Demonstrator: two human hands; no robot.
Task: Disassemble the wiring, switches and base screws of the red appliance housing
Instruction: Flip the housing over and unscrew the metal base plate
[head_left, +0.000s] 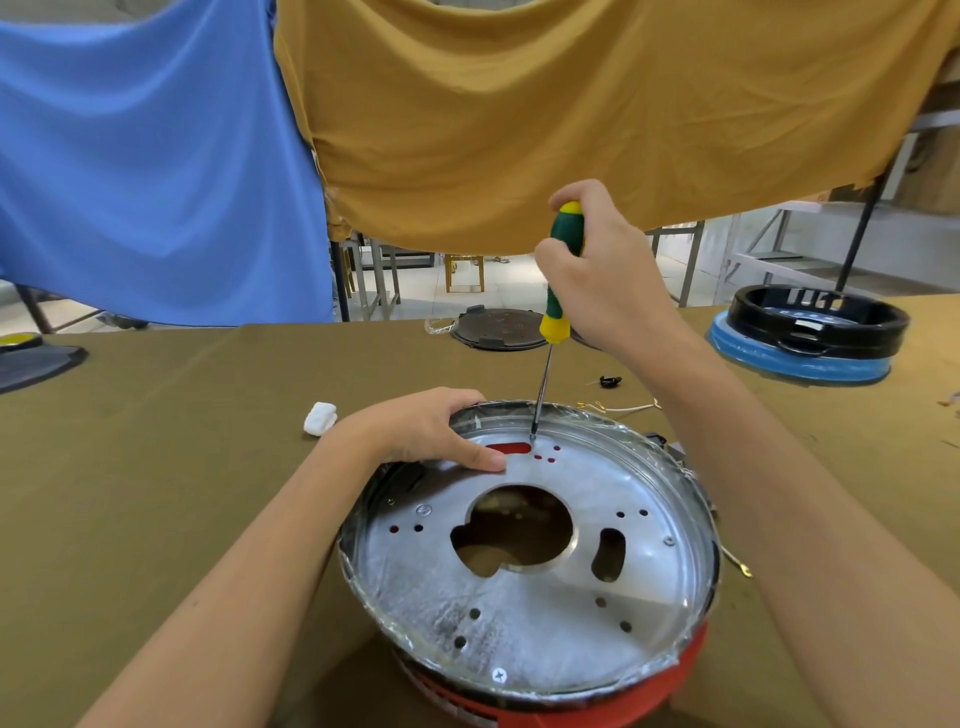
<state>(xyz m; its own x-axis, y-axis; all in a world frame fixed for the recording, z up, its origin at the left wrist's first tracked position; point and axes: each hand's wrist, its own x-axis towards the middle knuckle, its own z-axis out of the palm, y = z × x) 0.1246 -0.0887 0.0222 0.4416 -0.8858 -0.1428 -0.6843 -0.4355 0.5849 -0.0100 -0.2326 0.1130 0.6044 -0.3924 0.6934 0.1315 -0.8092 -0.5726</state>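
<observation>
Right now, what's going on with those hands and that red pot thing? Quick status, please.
Right hand grips screwdriver, tip on a far-edge screw. Left hand steadies metal base plate of red housing. Nothing blocking the tool.

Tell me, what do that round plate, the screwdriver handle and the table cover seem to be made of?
The plate looks like bare sheet metal: silvery, shiny, punched with holes. The screwdriver handle looks like green and yellow plastic or rubber, smooth and matte. The table cover looks like woven olive cloth, dull and faintly creased.
</observation>
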